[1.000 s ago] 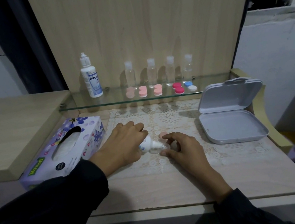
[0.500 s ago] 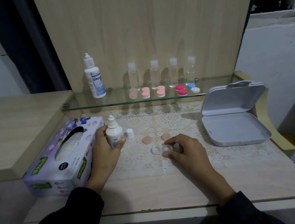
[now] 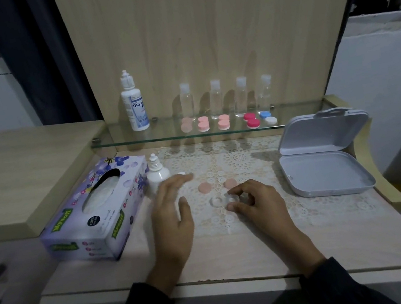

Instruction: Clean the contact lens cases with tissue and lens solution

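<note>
Head view is showing the bench [image 3: 238,252] filling mid-frame, with lace-covered room lying open at centre and its near edge running along the bottom. Tissue box [image 3: 92,213] is bounding the left, the open grey tin [image 3: 326,175] the right. Left grip [image 3: 172,218] is hovering released, fingers straight, beside the solution bottle [image 3: 156,175]. Right grip [image 3: 256,201] is pinching the clear lens case [image 3: 222,200] at centre by its right well. The case is looking light, stiff and probably slippery when wet, so rim holds seem wisest. Two pink caps [image 3: 204,188] are lying just above it.
</note>
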`<action>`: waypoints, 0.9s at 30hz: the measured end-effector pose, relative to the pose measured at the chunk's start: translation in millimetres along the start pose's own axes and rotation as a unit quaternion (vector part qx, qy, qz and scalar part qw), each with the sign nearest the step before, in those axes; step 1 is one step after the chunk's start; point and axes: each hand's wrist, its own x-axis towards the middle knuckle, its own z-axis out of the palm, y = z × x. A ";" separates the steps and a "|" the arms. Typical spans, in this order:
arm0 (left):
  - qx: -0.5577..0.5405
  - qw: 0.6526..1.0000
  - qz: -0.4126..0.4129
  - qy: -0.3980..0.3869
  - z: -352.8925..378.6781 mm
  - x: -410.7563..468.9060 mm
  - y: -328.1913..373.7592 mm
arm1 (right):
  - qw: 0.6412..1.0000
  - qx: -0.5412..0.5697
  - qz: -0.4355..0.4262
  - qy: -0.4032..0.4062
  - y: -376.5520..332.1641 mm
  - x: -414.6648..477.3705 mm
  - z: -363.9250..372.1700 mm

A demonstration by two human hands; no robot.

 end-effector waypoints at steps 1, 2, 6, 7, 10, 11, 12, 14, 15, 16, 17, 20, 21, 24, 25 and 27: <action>0.002 0.998 0.001 -0.057 5.1 5.5 -1.2 | 1.000 -0.001 0.000 -0.001 0.2 0.0 -0.1; 0.017 0.994 -0.001 -0.108 11.5 11.1 -6.0 | 1.000 -0.004 0.000 -0.001 0.7 0.2 -0.2; 0.143 0.951 0.026 -0.272 33.4 28.0 -30.2 | 1.000 -0.004 -0.003 -0.002 1.6 0.3 0.4; 0.180 0.937 0.041 -0.298 37.3 30.3 -33.1 | 1.000 -0.003 -0.003 -0.002 1.8 0.5 0.5; 0.219 0.930 0.072 -0.286 42.5 34.0 -38.3 | 1.000 -0.004 -0.005 -0.002 2.5 1.1 0.9; 0.210 0.937 0.067 -0.270 41.6 34.0 -38.7 | 1.000 -0.005 -0.005 -0.001 2.5 0.9 1.0; 0.189 0.947 0.055 -0.253 39.9 33.9 -38.8 | 1.000 -0.005 -0.005 0.001 2.8 1.1 1.1; 0.118 0.971 0.018 -0.209 34.4 31.5 -36.5 | 1.000 -0.005 -0.003 -0.001 2.9 0.8 1.4; 0.073 0.979 0.001 -0.188 31.3 29.9 -33.0 | 1.000 -0.006 -0.003 -0.002 2.9 0.6 1.3; 0.035 0.983 -0.007 -0.178 28.8 28.6 -29.2 | 1.000 -0.009 -0.003 -0.002 2.9 0.9 1.4; 0.012 0.983 -0.004 -0.181 27.2 27.7 -25.8 | 1.000 -0.010 -0.003 -0.002 3.0 1.4 1.4; 0.022 0.974 0.025 -0.224 27.3 24.8 -23.3 | 1.000 -0.007 -0.006 -0.003 4.1 1.7 2.1; 0.029 0.972 0.030 -0.232 28.0 24.2 -24.0 | 1.000 -0.004 -0.005 -0.003 4.3 1.4 2.2; 0.028 0.971 0.026 -0.236 28.9 23.1 -26.1 | 1.000 0.006 -0.006 -0.004 5.2 0.8 2.9; 0.026 0.971 0.026 -0.238 29.0 22.7 -26.1 | 1.000 0.007 -0.007 -0.003 5.3 0.9 2.8; 0.026 0.970 0.034 -0.240 29.4 21.9 -27.0 | 1.000 0.006 -0.010 -0.004 5.9 1.9 2.9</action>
